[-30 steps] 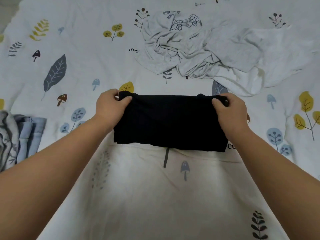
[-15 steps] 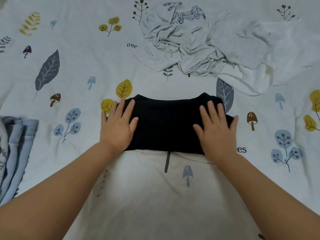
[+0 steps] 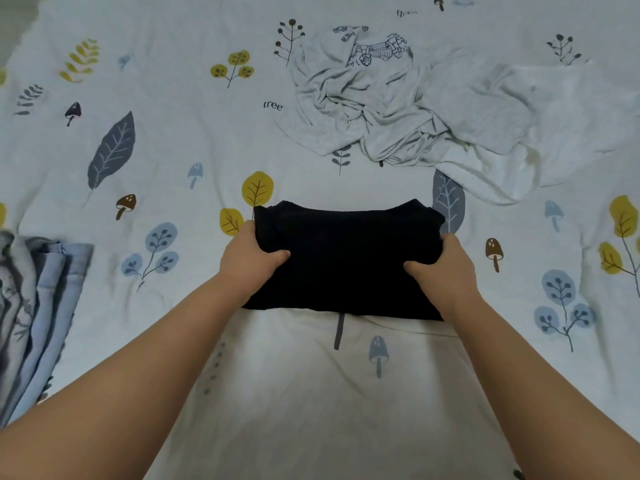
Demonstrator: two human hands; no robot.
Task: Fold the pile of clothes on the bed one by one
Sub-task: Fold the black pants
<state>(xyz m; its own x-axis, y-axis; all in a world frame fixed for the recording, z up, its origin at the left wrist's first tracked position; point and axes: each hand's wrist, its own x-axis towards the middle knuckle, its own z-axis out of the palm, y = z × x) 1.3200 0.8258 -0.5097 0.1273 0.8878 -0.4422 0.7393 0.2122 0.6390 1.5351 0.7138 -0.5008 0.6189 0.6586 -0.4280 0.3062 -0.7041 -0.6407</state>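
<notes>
A folded black garment lies in the middle of the bed. My left hand grips its left edge, thumb on top and fingers tucked under. My right hand grips the right edge the same way. Beyond it, a crumpled pile of pale grey and white clothes spreads across the far right of the bed; one piece shows a printed drawing.
The bed sheet is white with leaves, mushrooms and small trees. A stack of folded light blue and grey clothes sits at the left edge. A plain cream stretch of sheet lies between my forearms.
A second ago both hands held the garment's far corners. Half a second ago they lay flat on it. Now they have curled round its left and right edges.
</notes>
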